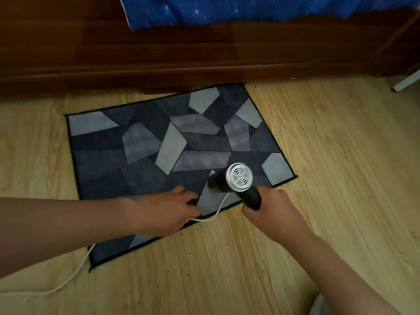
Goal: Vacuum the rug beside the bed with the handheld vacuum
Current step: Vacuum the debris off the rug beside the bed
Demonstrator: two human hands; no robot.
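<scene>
A dark blue and grey patchwork rug [159, 151] lies on the wooden floor in front of the bed. My right hand [272, 205] grips the black handle of the handheld vacuum [236, 180], whose silver round rear grille faces up at me. Its nozzle end points down onto the rug's near right part. My left hand [166, 210] rests flat on the rug's near edge with fingers spread, lying over the white cord [68, 278]. The cord runs from the vacuum under my left hand and off to the lower left.
The dark wooden bed frame [181, 53] runs across the top, with a blue starry blanket [227, 10] hanging over it. A white furniture leg [406, 81] stands at the far right. Small dark crumbs dot the light wood floor [204, 273] near the rug.
</scene>
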